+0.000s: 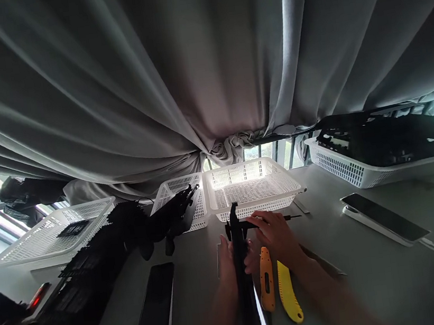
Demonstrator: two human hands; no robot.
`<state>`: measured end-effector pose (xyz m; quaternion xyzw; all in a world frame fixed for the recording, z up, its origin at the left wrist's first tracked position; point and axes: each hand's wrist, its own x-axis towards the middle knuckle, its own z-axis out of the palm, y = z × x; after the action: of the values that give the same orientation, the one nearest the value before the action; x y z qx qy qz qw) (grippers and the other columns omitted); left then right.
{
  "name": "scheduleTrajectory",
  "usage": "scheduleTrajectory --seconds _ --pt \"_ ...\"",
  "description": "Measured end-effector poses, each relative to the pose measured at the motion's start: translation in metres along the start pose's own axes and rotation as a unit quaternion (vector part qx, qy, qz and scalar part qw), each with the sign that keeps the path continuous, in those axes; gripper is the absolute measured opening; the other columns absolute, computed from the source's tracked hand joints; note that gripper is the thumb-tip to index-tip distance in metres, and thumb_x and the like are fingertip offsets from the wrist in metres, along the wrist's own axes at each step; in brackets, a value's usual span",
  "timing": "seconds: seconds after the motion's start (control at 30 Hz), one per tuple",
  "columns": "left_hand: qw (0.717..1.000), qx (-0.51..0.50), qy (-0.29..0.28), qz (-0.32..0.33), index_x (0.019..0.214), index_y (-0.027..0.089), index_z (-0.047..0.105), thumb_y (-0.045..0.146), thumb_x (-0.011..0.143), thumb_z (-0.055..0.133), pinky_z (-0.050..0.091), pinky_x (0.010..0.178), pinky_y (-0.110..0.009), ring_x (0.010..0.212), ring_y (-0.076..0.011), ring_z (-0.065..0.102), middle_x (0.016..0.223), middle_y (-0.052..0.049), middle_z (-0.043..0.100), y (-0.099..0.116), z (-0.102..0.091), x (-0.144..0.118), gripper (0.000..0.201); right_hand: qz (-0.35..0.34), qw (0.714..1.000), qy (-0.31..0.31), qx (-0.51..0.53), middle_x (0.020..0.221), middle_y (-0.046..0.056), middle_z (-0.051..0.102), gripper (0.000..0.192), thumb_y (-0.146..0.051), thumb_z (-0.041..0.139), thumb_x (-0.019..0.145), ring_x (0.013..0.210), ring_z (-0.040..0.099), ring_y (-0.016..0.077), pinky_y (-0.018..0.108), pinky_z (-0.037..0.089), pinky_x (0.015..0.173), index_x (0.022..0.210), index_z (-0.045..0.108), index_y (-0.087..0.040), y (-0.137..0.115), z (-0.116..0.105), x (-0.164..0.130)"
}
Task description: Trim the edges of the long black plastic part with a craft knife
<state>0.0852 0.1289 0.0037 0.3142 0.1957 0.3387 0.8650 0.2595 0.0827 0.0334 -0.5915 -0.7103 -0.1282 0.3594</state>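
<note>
In the middle of the table, my left hand (pixel 225 262) is closed around a long black strip-like part (pixel 243 287) that stands up toward the camera. My right hand (pixel 276 234) grips a dark caliper (pixel 293 217), which lies crosswise at the upper part of the strip. The caliper's jaws are at the strip, but whether they touch it is too dark to tell. Just below my right hand lie an orange-handled tool (pixel 266 278) and a yellow-handled cutter (pixel 288 291). A flat grey piece (pixel 321 260) is partly hidden under my right forearm.
White baskets (pixel 261 207) (pixel 157 191) stand along the back. Another basket (pixel 337 168) at right holds black parts (pixel 393 139). Left are a basket (pixel 9 259), piled black pieces (pixel 93 285) and a phone (pixel 154 309). Another phone (pixel 386 215) lies right. Someone's dark hand (pixel 0 308) is far left.
</note>
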Motion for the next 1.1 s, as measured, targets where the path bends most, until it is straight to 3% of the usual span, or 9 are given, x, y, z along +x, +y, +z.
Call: scheduleTrajectory --seconds 0.2,0.33,0.6,0.67,0.83,1.1 --pt "0.992 -0.053 -0.107 -0.028 0.076 0.016 0.064 0.096 0.081 0.062 0.01 0.034 -0.023 0.032 -0.0049 0.023 0.045 0.007 0.038 0.006 -0.017 0.001 0.081 -0.014 1.0 -0.008 -0.015 0.13 0.009 0.074 0.041 -0.02 0.042 0.112 0.119 0.069 0.0247 0.04 0.049 0.096 0.143 0.067 -0.03 -0.009 0.007 -0.002" --pt "0.989 -0.055 -0.133 -0.037 0.076 0.015 0.065 0.092 0.085 0.062 0.012 0.036 -0.023 0.035 -0.0062 0.026 0.044 0.007 0.036 0.013 -0.017 -0.002 0.078 -0.002 1.0 -0.004 0.008 0.131 0.009 0.074 0.042 -0.026 0.044 0.112 0.121 0.067 0.0269 0.043 0.049 0.1 0.15 0.061 -0.03 -0.009 0.011 -0.005" --pt "0.991 -0.129 -0.046 -0.003 0.097 0.018 0.069 0.076 0.089 0.073 0.018 0.037 -0.02 0.041 -0.0049 0.03 0.076 0.0 0.063 0.013 -0.009 -0.01 0.058 0.042 0.998 0.037 0.035 0.115 0.008 0.078 0.034 -0.045 0.05 0.113 0.11 0.07 0.0289 0.046 0.049 0.098 0.135 0.068 -0.025 0.003 0.012 -0.013" --pt "0.99 -0.131 -0.044 -0.004 0.098 0.018 0.069 0.078 0.089 0.073 0.018 0.038 -0.02 0.041 -0.0048 0.029 0.073 0.0 0.062 0.013 -0.007 -0.011 0.06 0.037 0.998 0.037 0.026 0.115 0.007 0.078 0.035 -0.045 0.049 0.114 0.109 0.069 0.0281 0.045 0.048 0.098 0.137 0.068 -0.026 0.003 0.011 -0.014" --pt "0.991 -0.076 -0.098 -0.045 0.079 0.013 0.067 0.094 0.082 0.064 0.016 0.038 -0.021 0.039 -0.0056 0.029 0.051 0.004 0.042 0.017 -0.006 -0.014 0.081 -0.005 0.999 0.036 0.0 0.105 0.006 0.079 0.037 -0.044 0.047 0.116 0.099 0.067 0.0255 0.041 0.045 0.088 0.138 0.071 -0.025 0.001 0.008 -0.013" --pt "0.993 -0.094 -0.068 -0.037 0.079 0.013 0.067 0.09 0.088 0.061 0.02 0.039 -0.021 0.042 -0.0053 0.028 0.059 0.002 0.049 0.016 -0.005 -0.015 0.078 -0.035 0.997 0.064 -0.011 0.099 0.005 0.078 0.038 -0.044 0.046 0.117 0.093 0.066 0.0237 0.039 0.043 0.084 0.136 0.072 -0.024 -0.002 0.005 -0.012"
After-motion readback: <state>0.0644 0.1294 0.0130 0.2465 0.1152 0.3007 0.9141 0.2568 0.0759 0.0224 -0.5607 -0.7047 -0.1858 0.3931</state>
